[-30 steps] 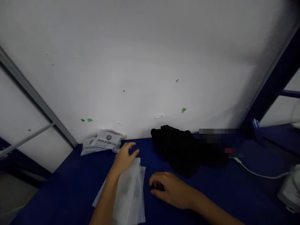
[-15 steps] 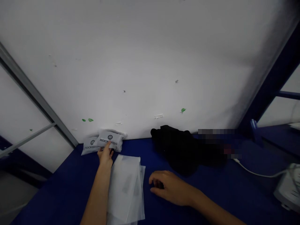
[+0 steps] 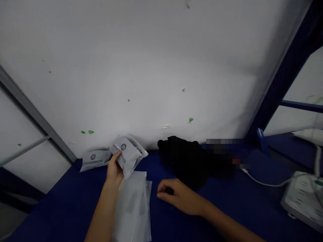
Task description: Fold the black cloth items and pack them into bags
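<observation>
My left hand [image 3: 114,170] grips a grey printed pouch [image 3: 128,155] and holds it tilted just above the blue table [image 3: 63,208]. A second grey pouch [image 3: 94,159] of the same print lies flat by the white wall, to the left of the held one. Beneath my left forearm sits a stack of clear flat bags [image 3: 133,205]. My right hand [image 3: 176,196] rests on the table to the right of the stack, fingers curled, with nothing visibly in it. Black fabric [image 3: 191,159] is heaped just beyond it.
A white wall [image 3: 151,67] closes the back of the table. At the right edge stands a white device [image 3: 302,198] with a white cable [image 3: 259,181] running to it. A dark blue frame post [image 3: 282,77] rises at the right.
My left hand reached from the clear bags to the pouches by the wall, took the upper pouch and lifted it tilted toward me. My right hand has barely moved.
</observation>
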The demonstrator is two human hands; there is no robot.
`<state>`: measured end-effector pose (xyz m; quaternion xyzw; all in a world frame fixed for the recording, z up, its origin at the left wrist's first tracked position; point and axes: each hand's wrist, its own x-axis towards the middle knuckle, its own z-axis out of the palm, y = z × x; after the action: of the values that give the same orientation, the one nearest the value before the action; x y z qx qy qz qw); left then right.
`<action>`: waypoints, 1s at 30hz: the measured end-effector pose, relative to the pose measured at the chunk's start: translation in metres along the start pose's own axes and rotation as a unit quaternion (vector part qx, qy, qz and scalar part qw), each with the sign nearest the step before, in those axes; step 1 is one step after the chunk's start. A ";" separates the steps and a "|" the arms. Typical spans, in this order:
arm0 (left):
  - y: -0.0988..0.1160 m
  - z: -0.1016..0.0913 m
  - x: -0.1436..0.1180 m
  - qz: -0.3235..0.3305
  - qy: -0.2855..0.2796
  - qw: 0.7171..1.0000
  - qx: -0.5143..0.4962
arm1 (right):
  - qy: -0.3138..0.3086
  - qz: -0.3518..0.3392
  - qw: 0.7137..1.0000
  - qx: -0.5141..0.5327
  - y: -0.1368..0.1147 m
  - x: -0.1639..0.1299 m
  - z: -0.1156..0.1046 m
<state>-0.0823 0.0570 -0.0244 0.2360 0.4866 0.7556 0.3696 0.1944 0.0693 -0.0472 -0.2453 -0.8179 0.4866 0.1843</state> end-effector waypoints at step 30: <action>-0.042 0.057 -0.083 0.460 -0.372 0.618 0.517 | 0.058 0.108 0.959 0.255 0.031 0.015 -0.018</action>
<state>0.0230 0.0342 -0.0388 0.8421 0.4459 0.2975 -0.0597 0.1990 0.1029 -0.0656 -0.3051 -0.6230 0.6811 0.2342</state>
